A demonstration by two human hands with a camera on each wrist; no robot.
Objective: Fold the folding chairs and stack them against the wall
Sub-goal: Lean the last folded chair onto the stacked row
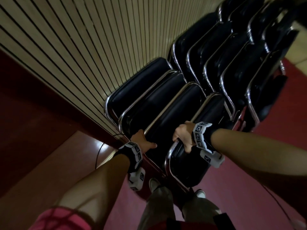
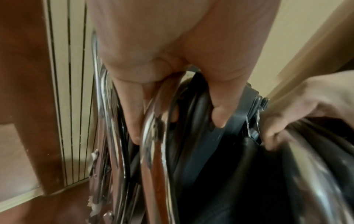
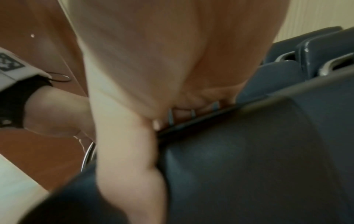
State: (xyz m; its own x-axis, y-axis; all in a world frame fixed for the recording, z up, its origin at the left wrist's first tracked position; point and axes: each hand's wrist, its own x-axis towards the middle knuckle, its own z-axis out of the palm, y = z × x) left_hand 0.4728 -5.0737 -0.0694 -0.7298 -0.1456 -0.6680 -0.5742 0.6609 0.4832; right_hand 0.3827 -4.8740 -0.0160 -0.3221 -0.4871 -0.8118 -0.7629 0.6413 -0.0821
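left hand (image 1: pixel 144 142) gripping chair (image 1: pixel 166 130) (chrome rim), thumb out

Slatted beige wall panelling (image 1: pixel 79 40) with dark vertical grooves. Reddish-brown wooden trim (image 1: pixel 33 100) at its base. Dull red carpeted floor (image 1: pixel 249 163). Thin black cable (image 1: pixel 98 153) across glossy wooden flooring. Dim lighting.

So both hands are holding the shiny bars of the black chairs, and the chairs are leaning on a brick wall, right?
Not brick. The head view shows the folded chairs leaning on a pale wall of thin vertical slats. The rest holds: the left hand and right hand each grip a chrome frame bar.
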